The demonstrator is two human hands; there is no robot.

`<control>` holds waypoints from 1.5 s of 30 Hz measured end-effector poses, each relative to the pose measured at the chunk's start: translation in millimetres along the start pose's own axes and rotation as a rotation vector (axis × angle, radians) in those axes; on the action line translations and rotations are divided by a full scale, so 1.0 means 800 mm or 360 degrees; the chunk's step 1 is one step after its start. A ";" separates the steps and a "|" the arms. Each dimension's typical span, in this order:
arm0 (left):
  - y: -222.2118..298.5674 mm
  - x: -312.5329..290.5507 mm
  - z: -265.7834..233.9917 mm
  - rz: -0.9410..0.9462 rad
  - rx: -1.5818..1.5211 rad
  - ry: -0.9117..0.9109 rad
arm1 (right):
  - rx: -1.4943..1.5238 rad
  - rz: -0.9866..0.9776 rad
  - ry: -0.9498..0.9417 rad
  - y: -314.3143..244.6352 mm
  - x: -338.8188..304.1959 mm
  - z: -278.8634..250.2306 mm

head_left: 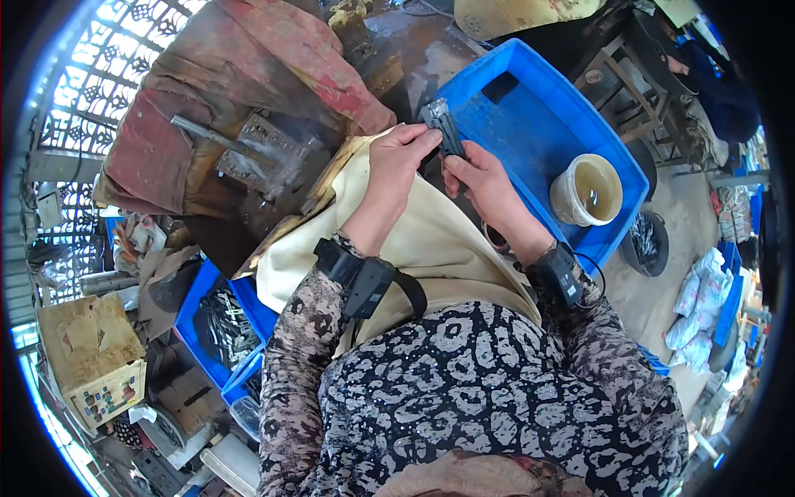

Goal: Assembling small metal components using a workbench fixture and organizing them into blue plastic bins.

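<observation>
I have both hands closed on one small dark metal part [445, 130]: my left hand [396, 157] pinches its near side, my right hand [479, 176] grips beneath. A blue tray [530, 116] lies just beyond them, a cream bucket [588, 190] to the right.

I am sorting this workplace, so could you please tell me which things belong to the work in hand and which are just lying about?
In hand:
left hand
right hand
small dark metal part
cream cloth

Lying about:
blue tray
cream tub
cardboard box
white sacks

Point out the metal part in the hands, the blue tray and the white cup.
metal part [445, 126]: head view, its upper grey end.
blue tray [530, 124]: head view, bare floor.
white cup [566, 199]: head view, outer wall.
</observation>
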State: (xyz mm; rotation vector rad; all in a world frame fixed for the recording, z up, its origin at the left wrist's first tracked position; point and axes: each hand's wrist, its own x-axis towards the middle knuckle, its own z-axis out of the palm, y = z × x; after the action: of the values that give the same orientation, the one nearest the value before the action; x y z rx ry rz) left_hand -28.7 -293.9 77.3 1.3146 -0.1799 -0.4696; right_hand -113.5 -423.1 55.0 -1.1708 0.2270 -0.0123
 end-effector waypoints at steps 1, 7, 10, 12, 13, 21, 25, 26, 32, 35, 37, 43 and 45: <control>0.000 -0.002 0.002 -0.0004 -0.0003 -0.0009 | 0.0029 -0.0062 0.0031 0.001 -0.003 -0.001; 0.004 0.005 -0.044 0.0221 -0.0226 0.0170 | -0.0168 0.0008 0.0357 -0.062 -0.019 -0.040; 0.022 0.014 -0.112 0.0446 -0.0042 0.0623 | -0.1574 0.0016 0.0761 -0.092 -0.037 -0.156; 0.019 0.015 -0.167 0.0685 0.0247 0.0972 | -0.2920 -0.0037 0.0821 -0.096 -0.056 -0.251; 0.010 0.019 -0.196 0.0673 0.0239 0.0957 | -0.2976 0.0281 0.0887 -0.095 -0.064 -0.281; -0.055 0.044 -0.242 0.0548 0.0340 0.1156 | -0.2407 -0.0507 -0.0139 0.002 -0.129 -0.527; -0.068 0.039 -0.260 0.0468 0.0492 0.1153 | -0.1998 0.1344 0.0532 -0.017 -0.069 -0.445; -0.070 0.040 -0.259 0.0423 0.0483 0.1156 | -0.2007 0.1341 0.0526 -0.035 -0.077 -0.433; -0.097 0.056 -0.275 0.0520 0.0765 0.1207 | -0.0720 0.0367 0.1049 -0.104 -0.062 -0.340; -0.077 0.044 -0.244 0.0787 0.1719 0.1165 | 0.0204 0.0137 0.1113 -0.082 -0.010 -0.285; -0.058 0.037 -0.222 0.0815 0.1866 0.1144 | 0.0364 0.0155 0.1147 -0.046 0.043 -0.289; -0.042 0.043 -0.197 0.0937 0.2072 0.0944 | -0.0469 0.0150 0.1185 0.180 0.187 -0.473; -0.053 0.057 -0.186 0.0939 0.1931 0.0876 | -0.1308 -0.0100 0.1062 0.187 0.248 -0.552</control>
State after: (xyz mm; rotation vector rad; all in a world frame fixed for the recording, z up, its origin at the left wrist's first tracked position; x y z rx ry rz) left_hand 60.0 -189.0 -7.8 2.3885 -0.4027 0.6391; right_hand -16.8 -791.9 -278.6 -1.9693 0.8385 -0.4013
